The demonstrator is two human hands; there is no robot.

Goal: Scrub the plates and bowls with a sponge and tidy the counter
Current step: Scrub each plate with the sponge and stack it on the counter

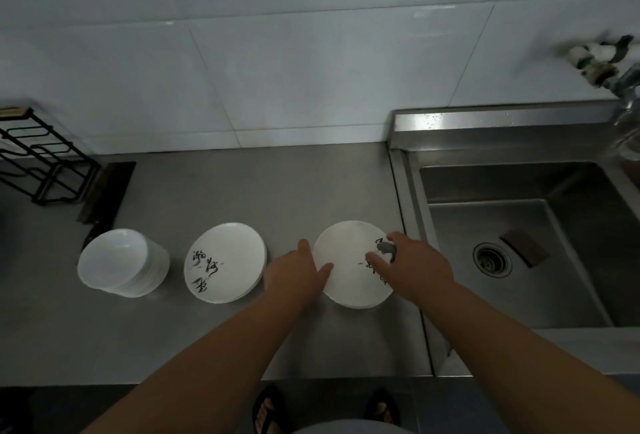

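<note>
gripping a grey sponge [386, 247], right hand [417, 265] touches the calligraphy-marked plate [348, 281]; left hand [296, 272] rests flat on it.

The worktop [207, 198] is grey matt metal, and the sink [519, 226] is shiny brushed steel. The plates [225, 260] and bowls [117, 260] look like glossy white ceramic; the wall tiles [277, 70] are smooth and glossy

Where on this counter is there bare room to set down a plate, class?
Bare: the wide counter strip between tiled wall and dishes, from cleaver to sink; also the near strip in front of the bowls. Crowded: the row of bowls, plate stack, the plate under the left hand and the right hand with its sponge.
</note>
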